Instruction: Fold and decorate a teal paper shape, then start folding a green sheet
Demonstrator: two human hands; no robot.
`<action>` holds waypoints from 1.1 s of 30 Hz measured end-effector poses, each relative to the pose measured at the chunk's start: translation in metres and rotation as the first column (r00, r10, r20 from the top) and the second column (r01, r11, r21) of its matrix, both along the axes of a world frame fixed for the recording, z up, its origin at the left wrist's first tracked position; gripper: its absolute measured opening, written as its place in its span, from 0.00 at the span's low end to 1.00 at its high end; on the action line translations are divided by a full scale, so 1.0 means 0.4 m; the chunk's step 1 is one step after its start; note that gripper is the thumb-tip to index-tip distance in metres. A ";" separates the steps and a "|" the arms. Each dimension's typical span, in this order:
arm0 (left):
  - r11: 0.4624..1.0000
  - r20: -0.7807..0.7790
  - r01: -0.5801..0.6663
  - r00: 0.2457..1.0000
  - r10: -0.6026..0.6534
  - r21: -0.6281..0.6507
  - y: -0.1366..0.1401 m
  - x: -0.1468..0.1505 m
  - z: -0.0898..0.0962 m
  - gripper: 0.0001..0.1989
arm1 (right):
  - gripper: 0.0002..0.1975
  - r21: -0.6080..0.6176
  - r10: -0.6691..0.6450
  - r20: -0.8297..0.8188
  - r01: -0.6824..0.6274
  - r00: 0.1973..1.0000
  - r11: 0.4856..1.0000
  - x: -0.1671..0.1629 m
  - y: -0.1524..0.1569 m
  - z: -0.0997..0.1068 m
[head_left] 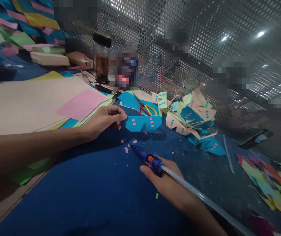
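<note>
Between the thumb and fingers of my left hand is one end of a blue paper cutout, notched along its lower edge and dotted with small pink squares. My right hand grips a blue glue gun with a long clear glue stick running out of its back. The gun's dark nozzle points at a few tiny pink paper squares on the blue tabletop. Scissors with red and yellow handles lie just behind the cutout.
Similar decorated paper cutouts are heaped at right centre, near a loose glue stick. Large paper sheets lie left, with a jar behind. A perforated metal screen stands at the back. Colourful paper pieces lie far right.
</note>
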State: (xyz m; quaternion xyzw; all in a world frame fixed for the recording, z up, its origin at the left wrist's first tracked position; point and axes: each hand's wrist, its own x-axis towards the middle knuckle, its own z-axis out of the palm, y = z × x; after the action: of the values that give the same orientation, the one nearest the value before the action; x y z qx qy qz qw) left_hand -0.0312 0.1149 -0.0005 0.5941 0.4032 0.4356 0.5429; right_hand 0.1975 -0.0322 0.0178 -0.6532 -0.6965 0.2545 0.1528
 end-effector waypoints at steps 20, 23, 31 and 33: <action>1.000 -0.034 0.018 0.999 -0.017 0.021 -0.002 0.000 0.008 0.09 | 0.13 0.032 0.049 0.042 -0.051 0.998 0.998 0.010 -0.009 -0.003; 1.000 -0.033 0.018 0.999 -0.017 0.022 -0.002 0.000 0.009 0.09 | 0.13 0.022 0.067 0.072 -0.069 0.995 0.997 0.016 -0.011 -0.004; 0.999 -0.027 0.029 0.999 -0.028 0.031 0.000 -0.003 0.003 0.09 | 0.13 -0.018 0.088 0.098 -0.086 0.991 0.996 0.020 -0.015 0.003; 0.999 -0.025 0.031 0.999 -0.031 0.031 0.000 -0.003 0.003 0.09 | 0.13 -0.049 0.086 0.104 -0.081 0.991 0.995 0.018 -0.015 0.006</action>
State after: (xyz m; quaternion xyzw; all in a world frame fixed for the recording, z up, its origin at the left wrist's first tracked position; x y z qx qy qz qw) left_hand -0.0325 0.1148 0.0006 0.6138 0.3936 0.4262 0.5354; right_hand 0.2047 -0.0382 0.0204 -0.6393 -0.7246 0.2411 0.0901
